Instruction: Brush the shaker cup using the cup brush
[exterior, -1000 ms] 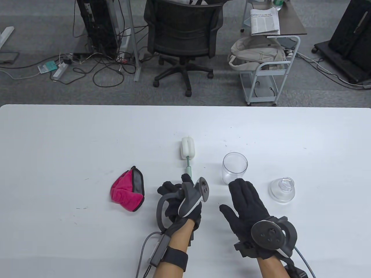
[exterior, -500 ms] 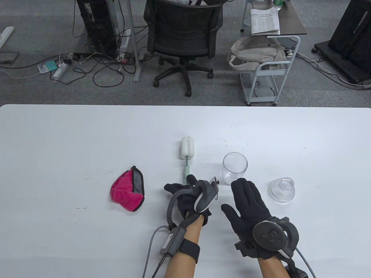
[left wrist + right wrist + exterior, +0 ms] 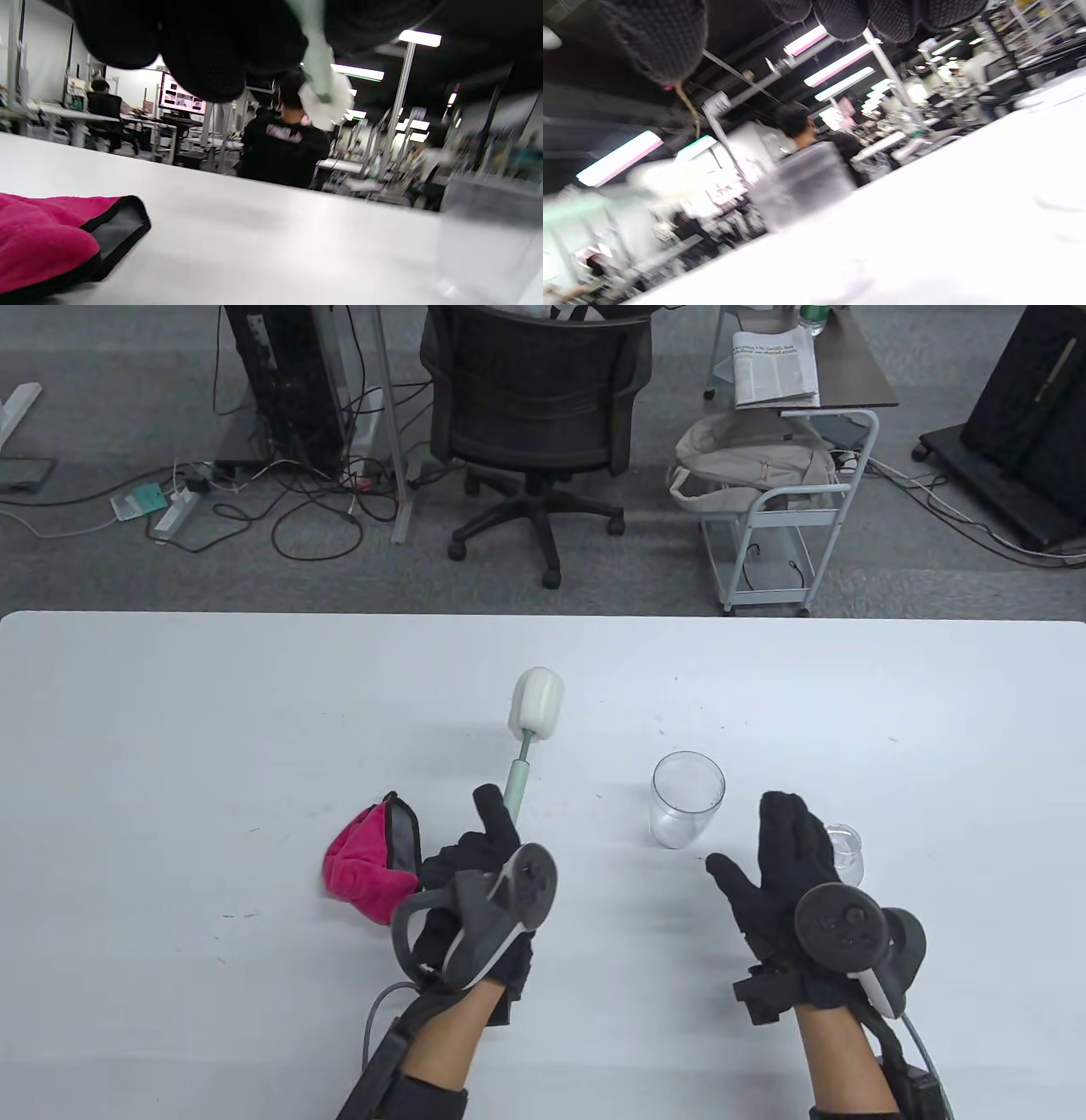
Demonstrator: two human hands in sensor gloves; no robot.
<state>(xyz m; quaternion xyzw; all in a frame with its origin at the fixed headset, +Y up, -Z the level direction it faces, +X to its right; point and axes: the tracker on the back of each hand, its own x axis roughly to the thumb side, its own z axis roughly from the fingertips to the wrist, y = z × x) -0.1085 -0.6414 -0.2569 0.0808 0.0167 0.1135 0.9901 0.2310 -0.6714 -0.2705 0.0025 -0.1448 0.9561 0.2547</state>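
One clear cylindrical cup [image 3: 687, 811], one foam-headed brush [image 3: 530, 727] gripped by left hand [image 3: 475, 891]; right hand [image 3: 785, 865] spread open, holding nothing; one fuzzy pink cloth [image 3: 369, 869].

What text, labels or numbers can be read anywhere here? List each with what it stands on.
No text here can be read.
Newspaper on the side table: printed columns, too small to read.
Shaker cup: faint marks on its wall, too small to read.
Jacket back of the seated person: a light patch, blurred.
Monitor behind: images only, blurred.
Cup brush, pink cloth, hands: no text visible.
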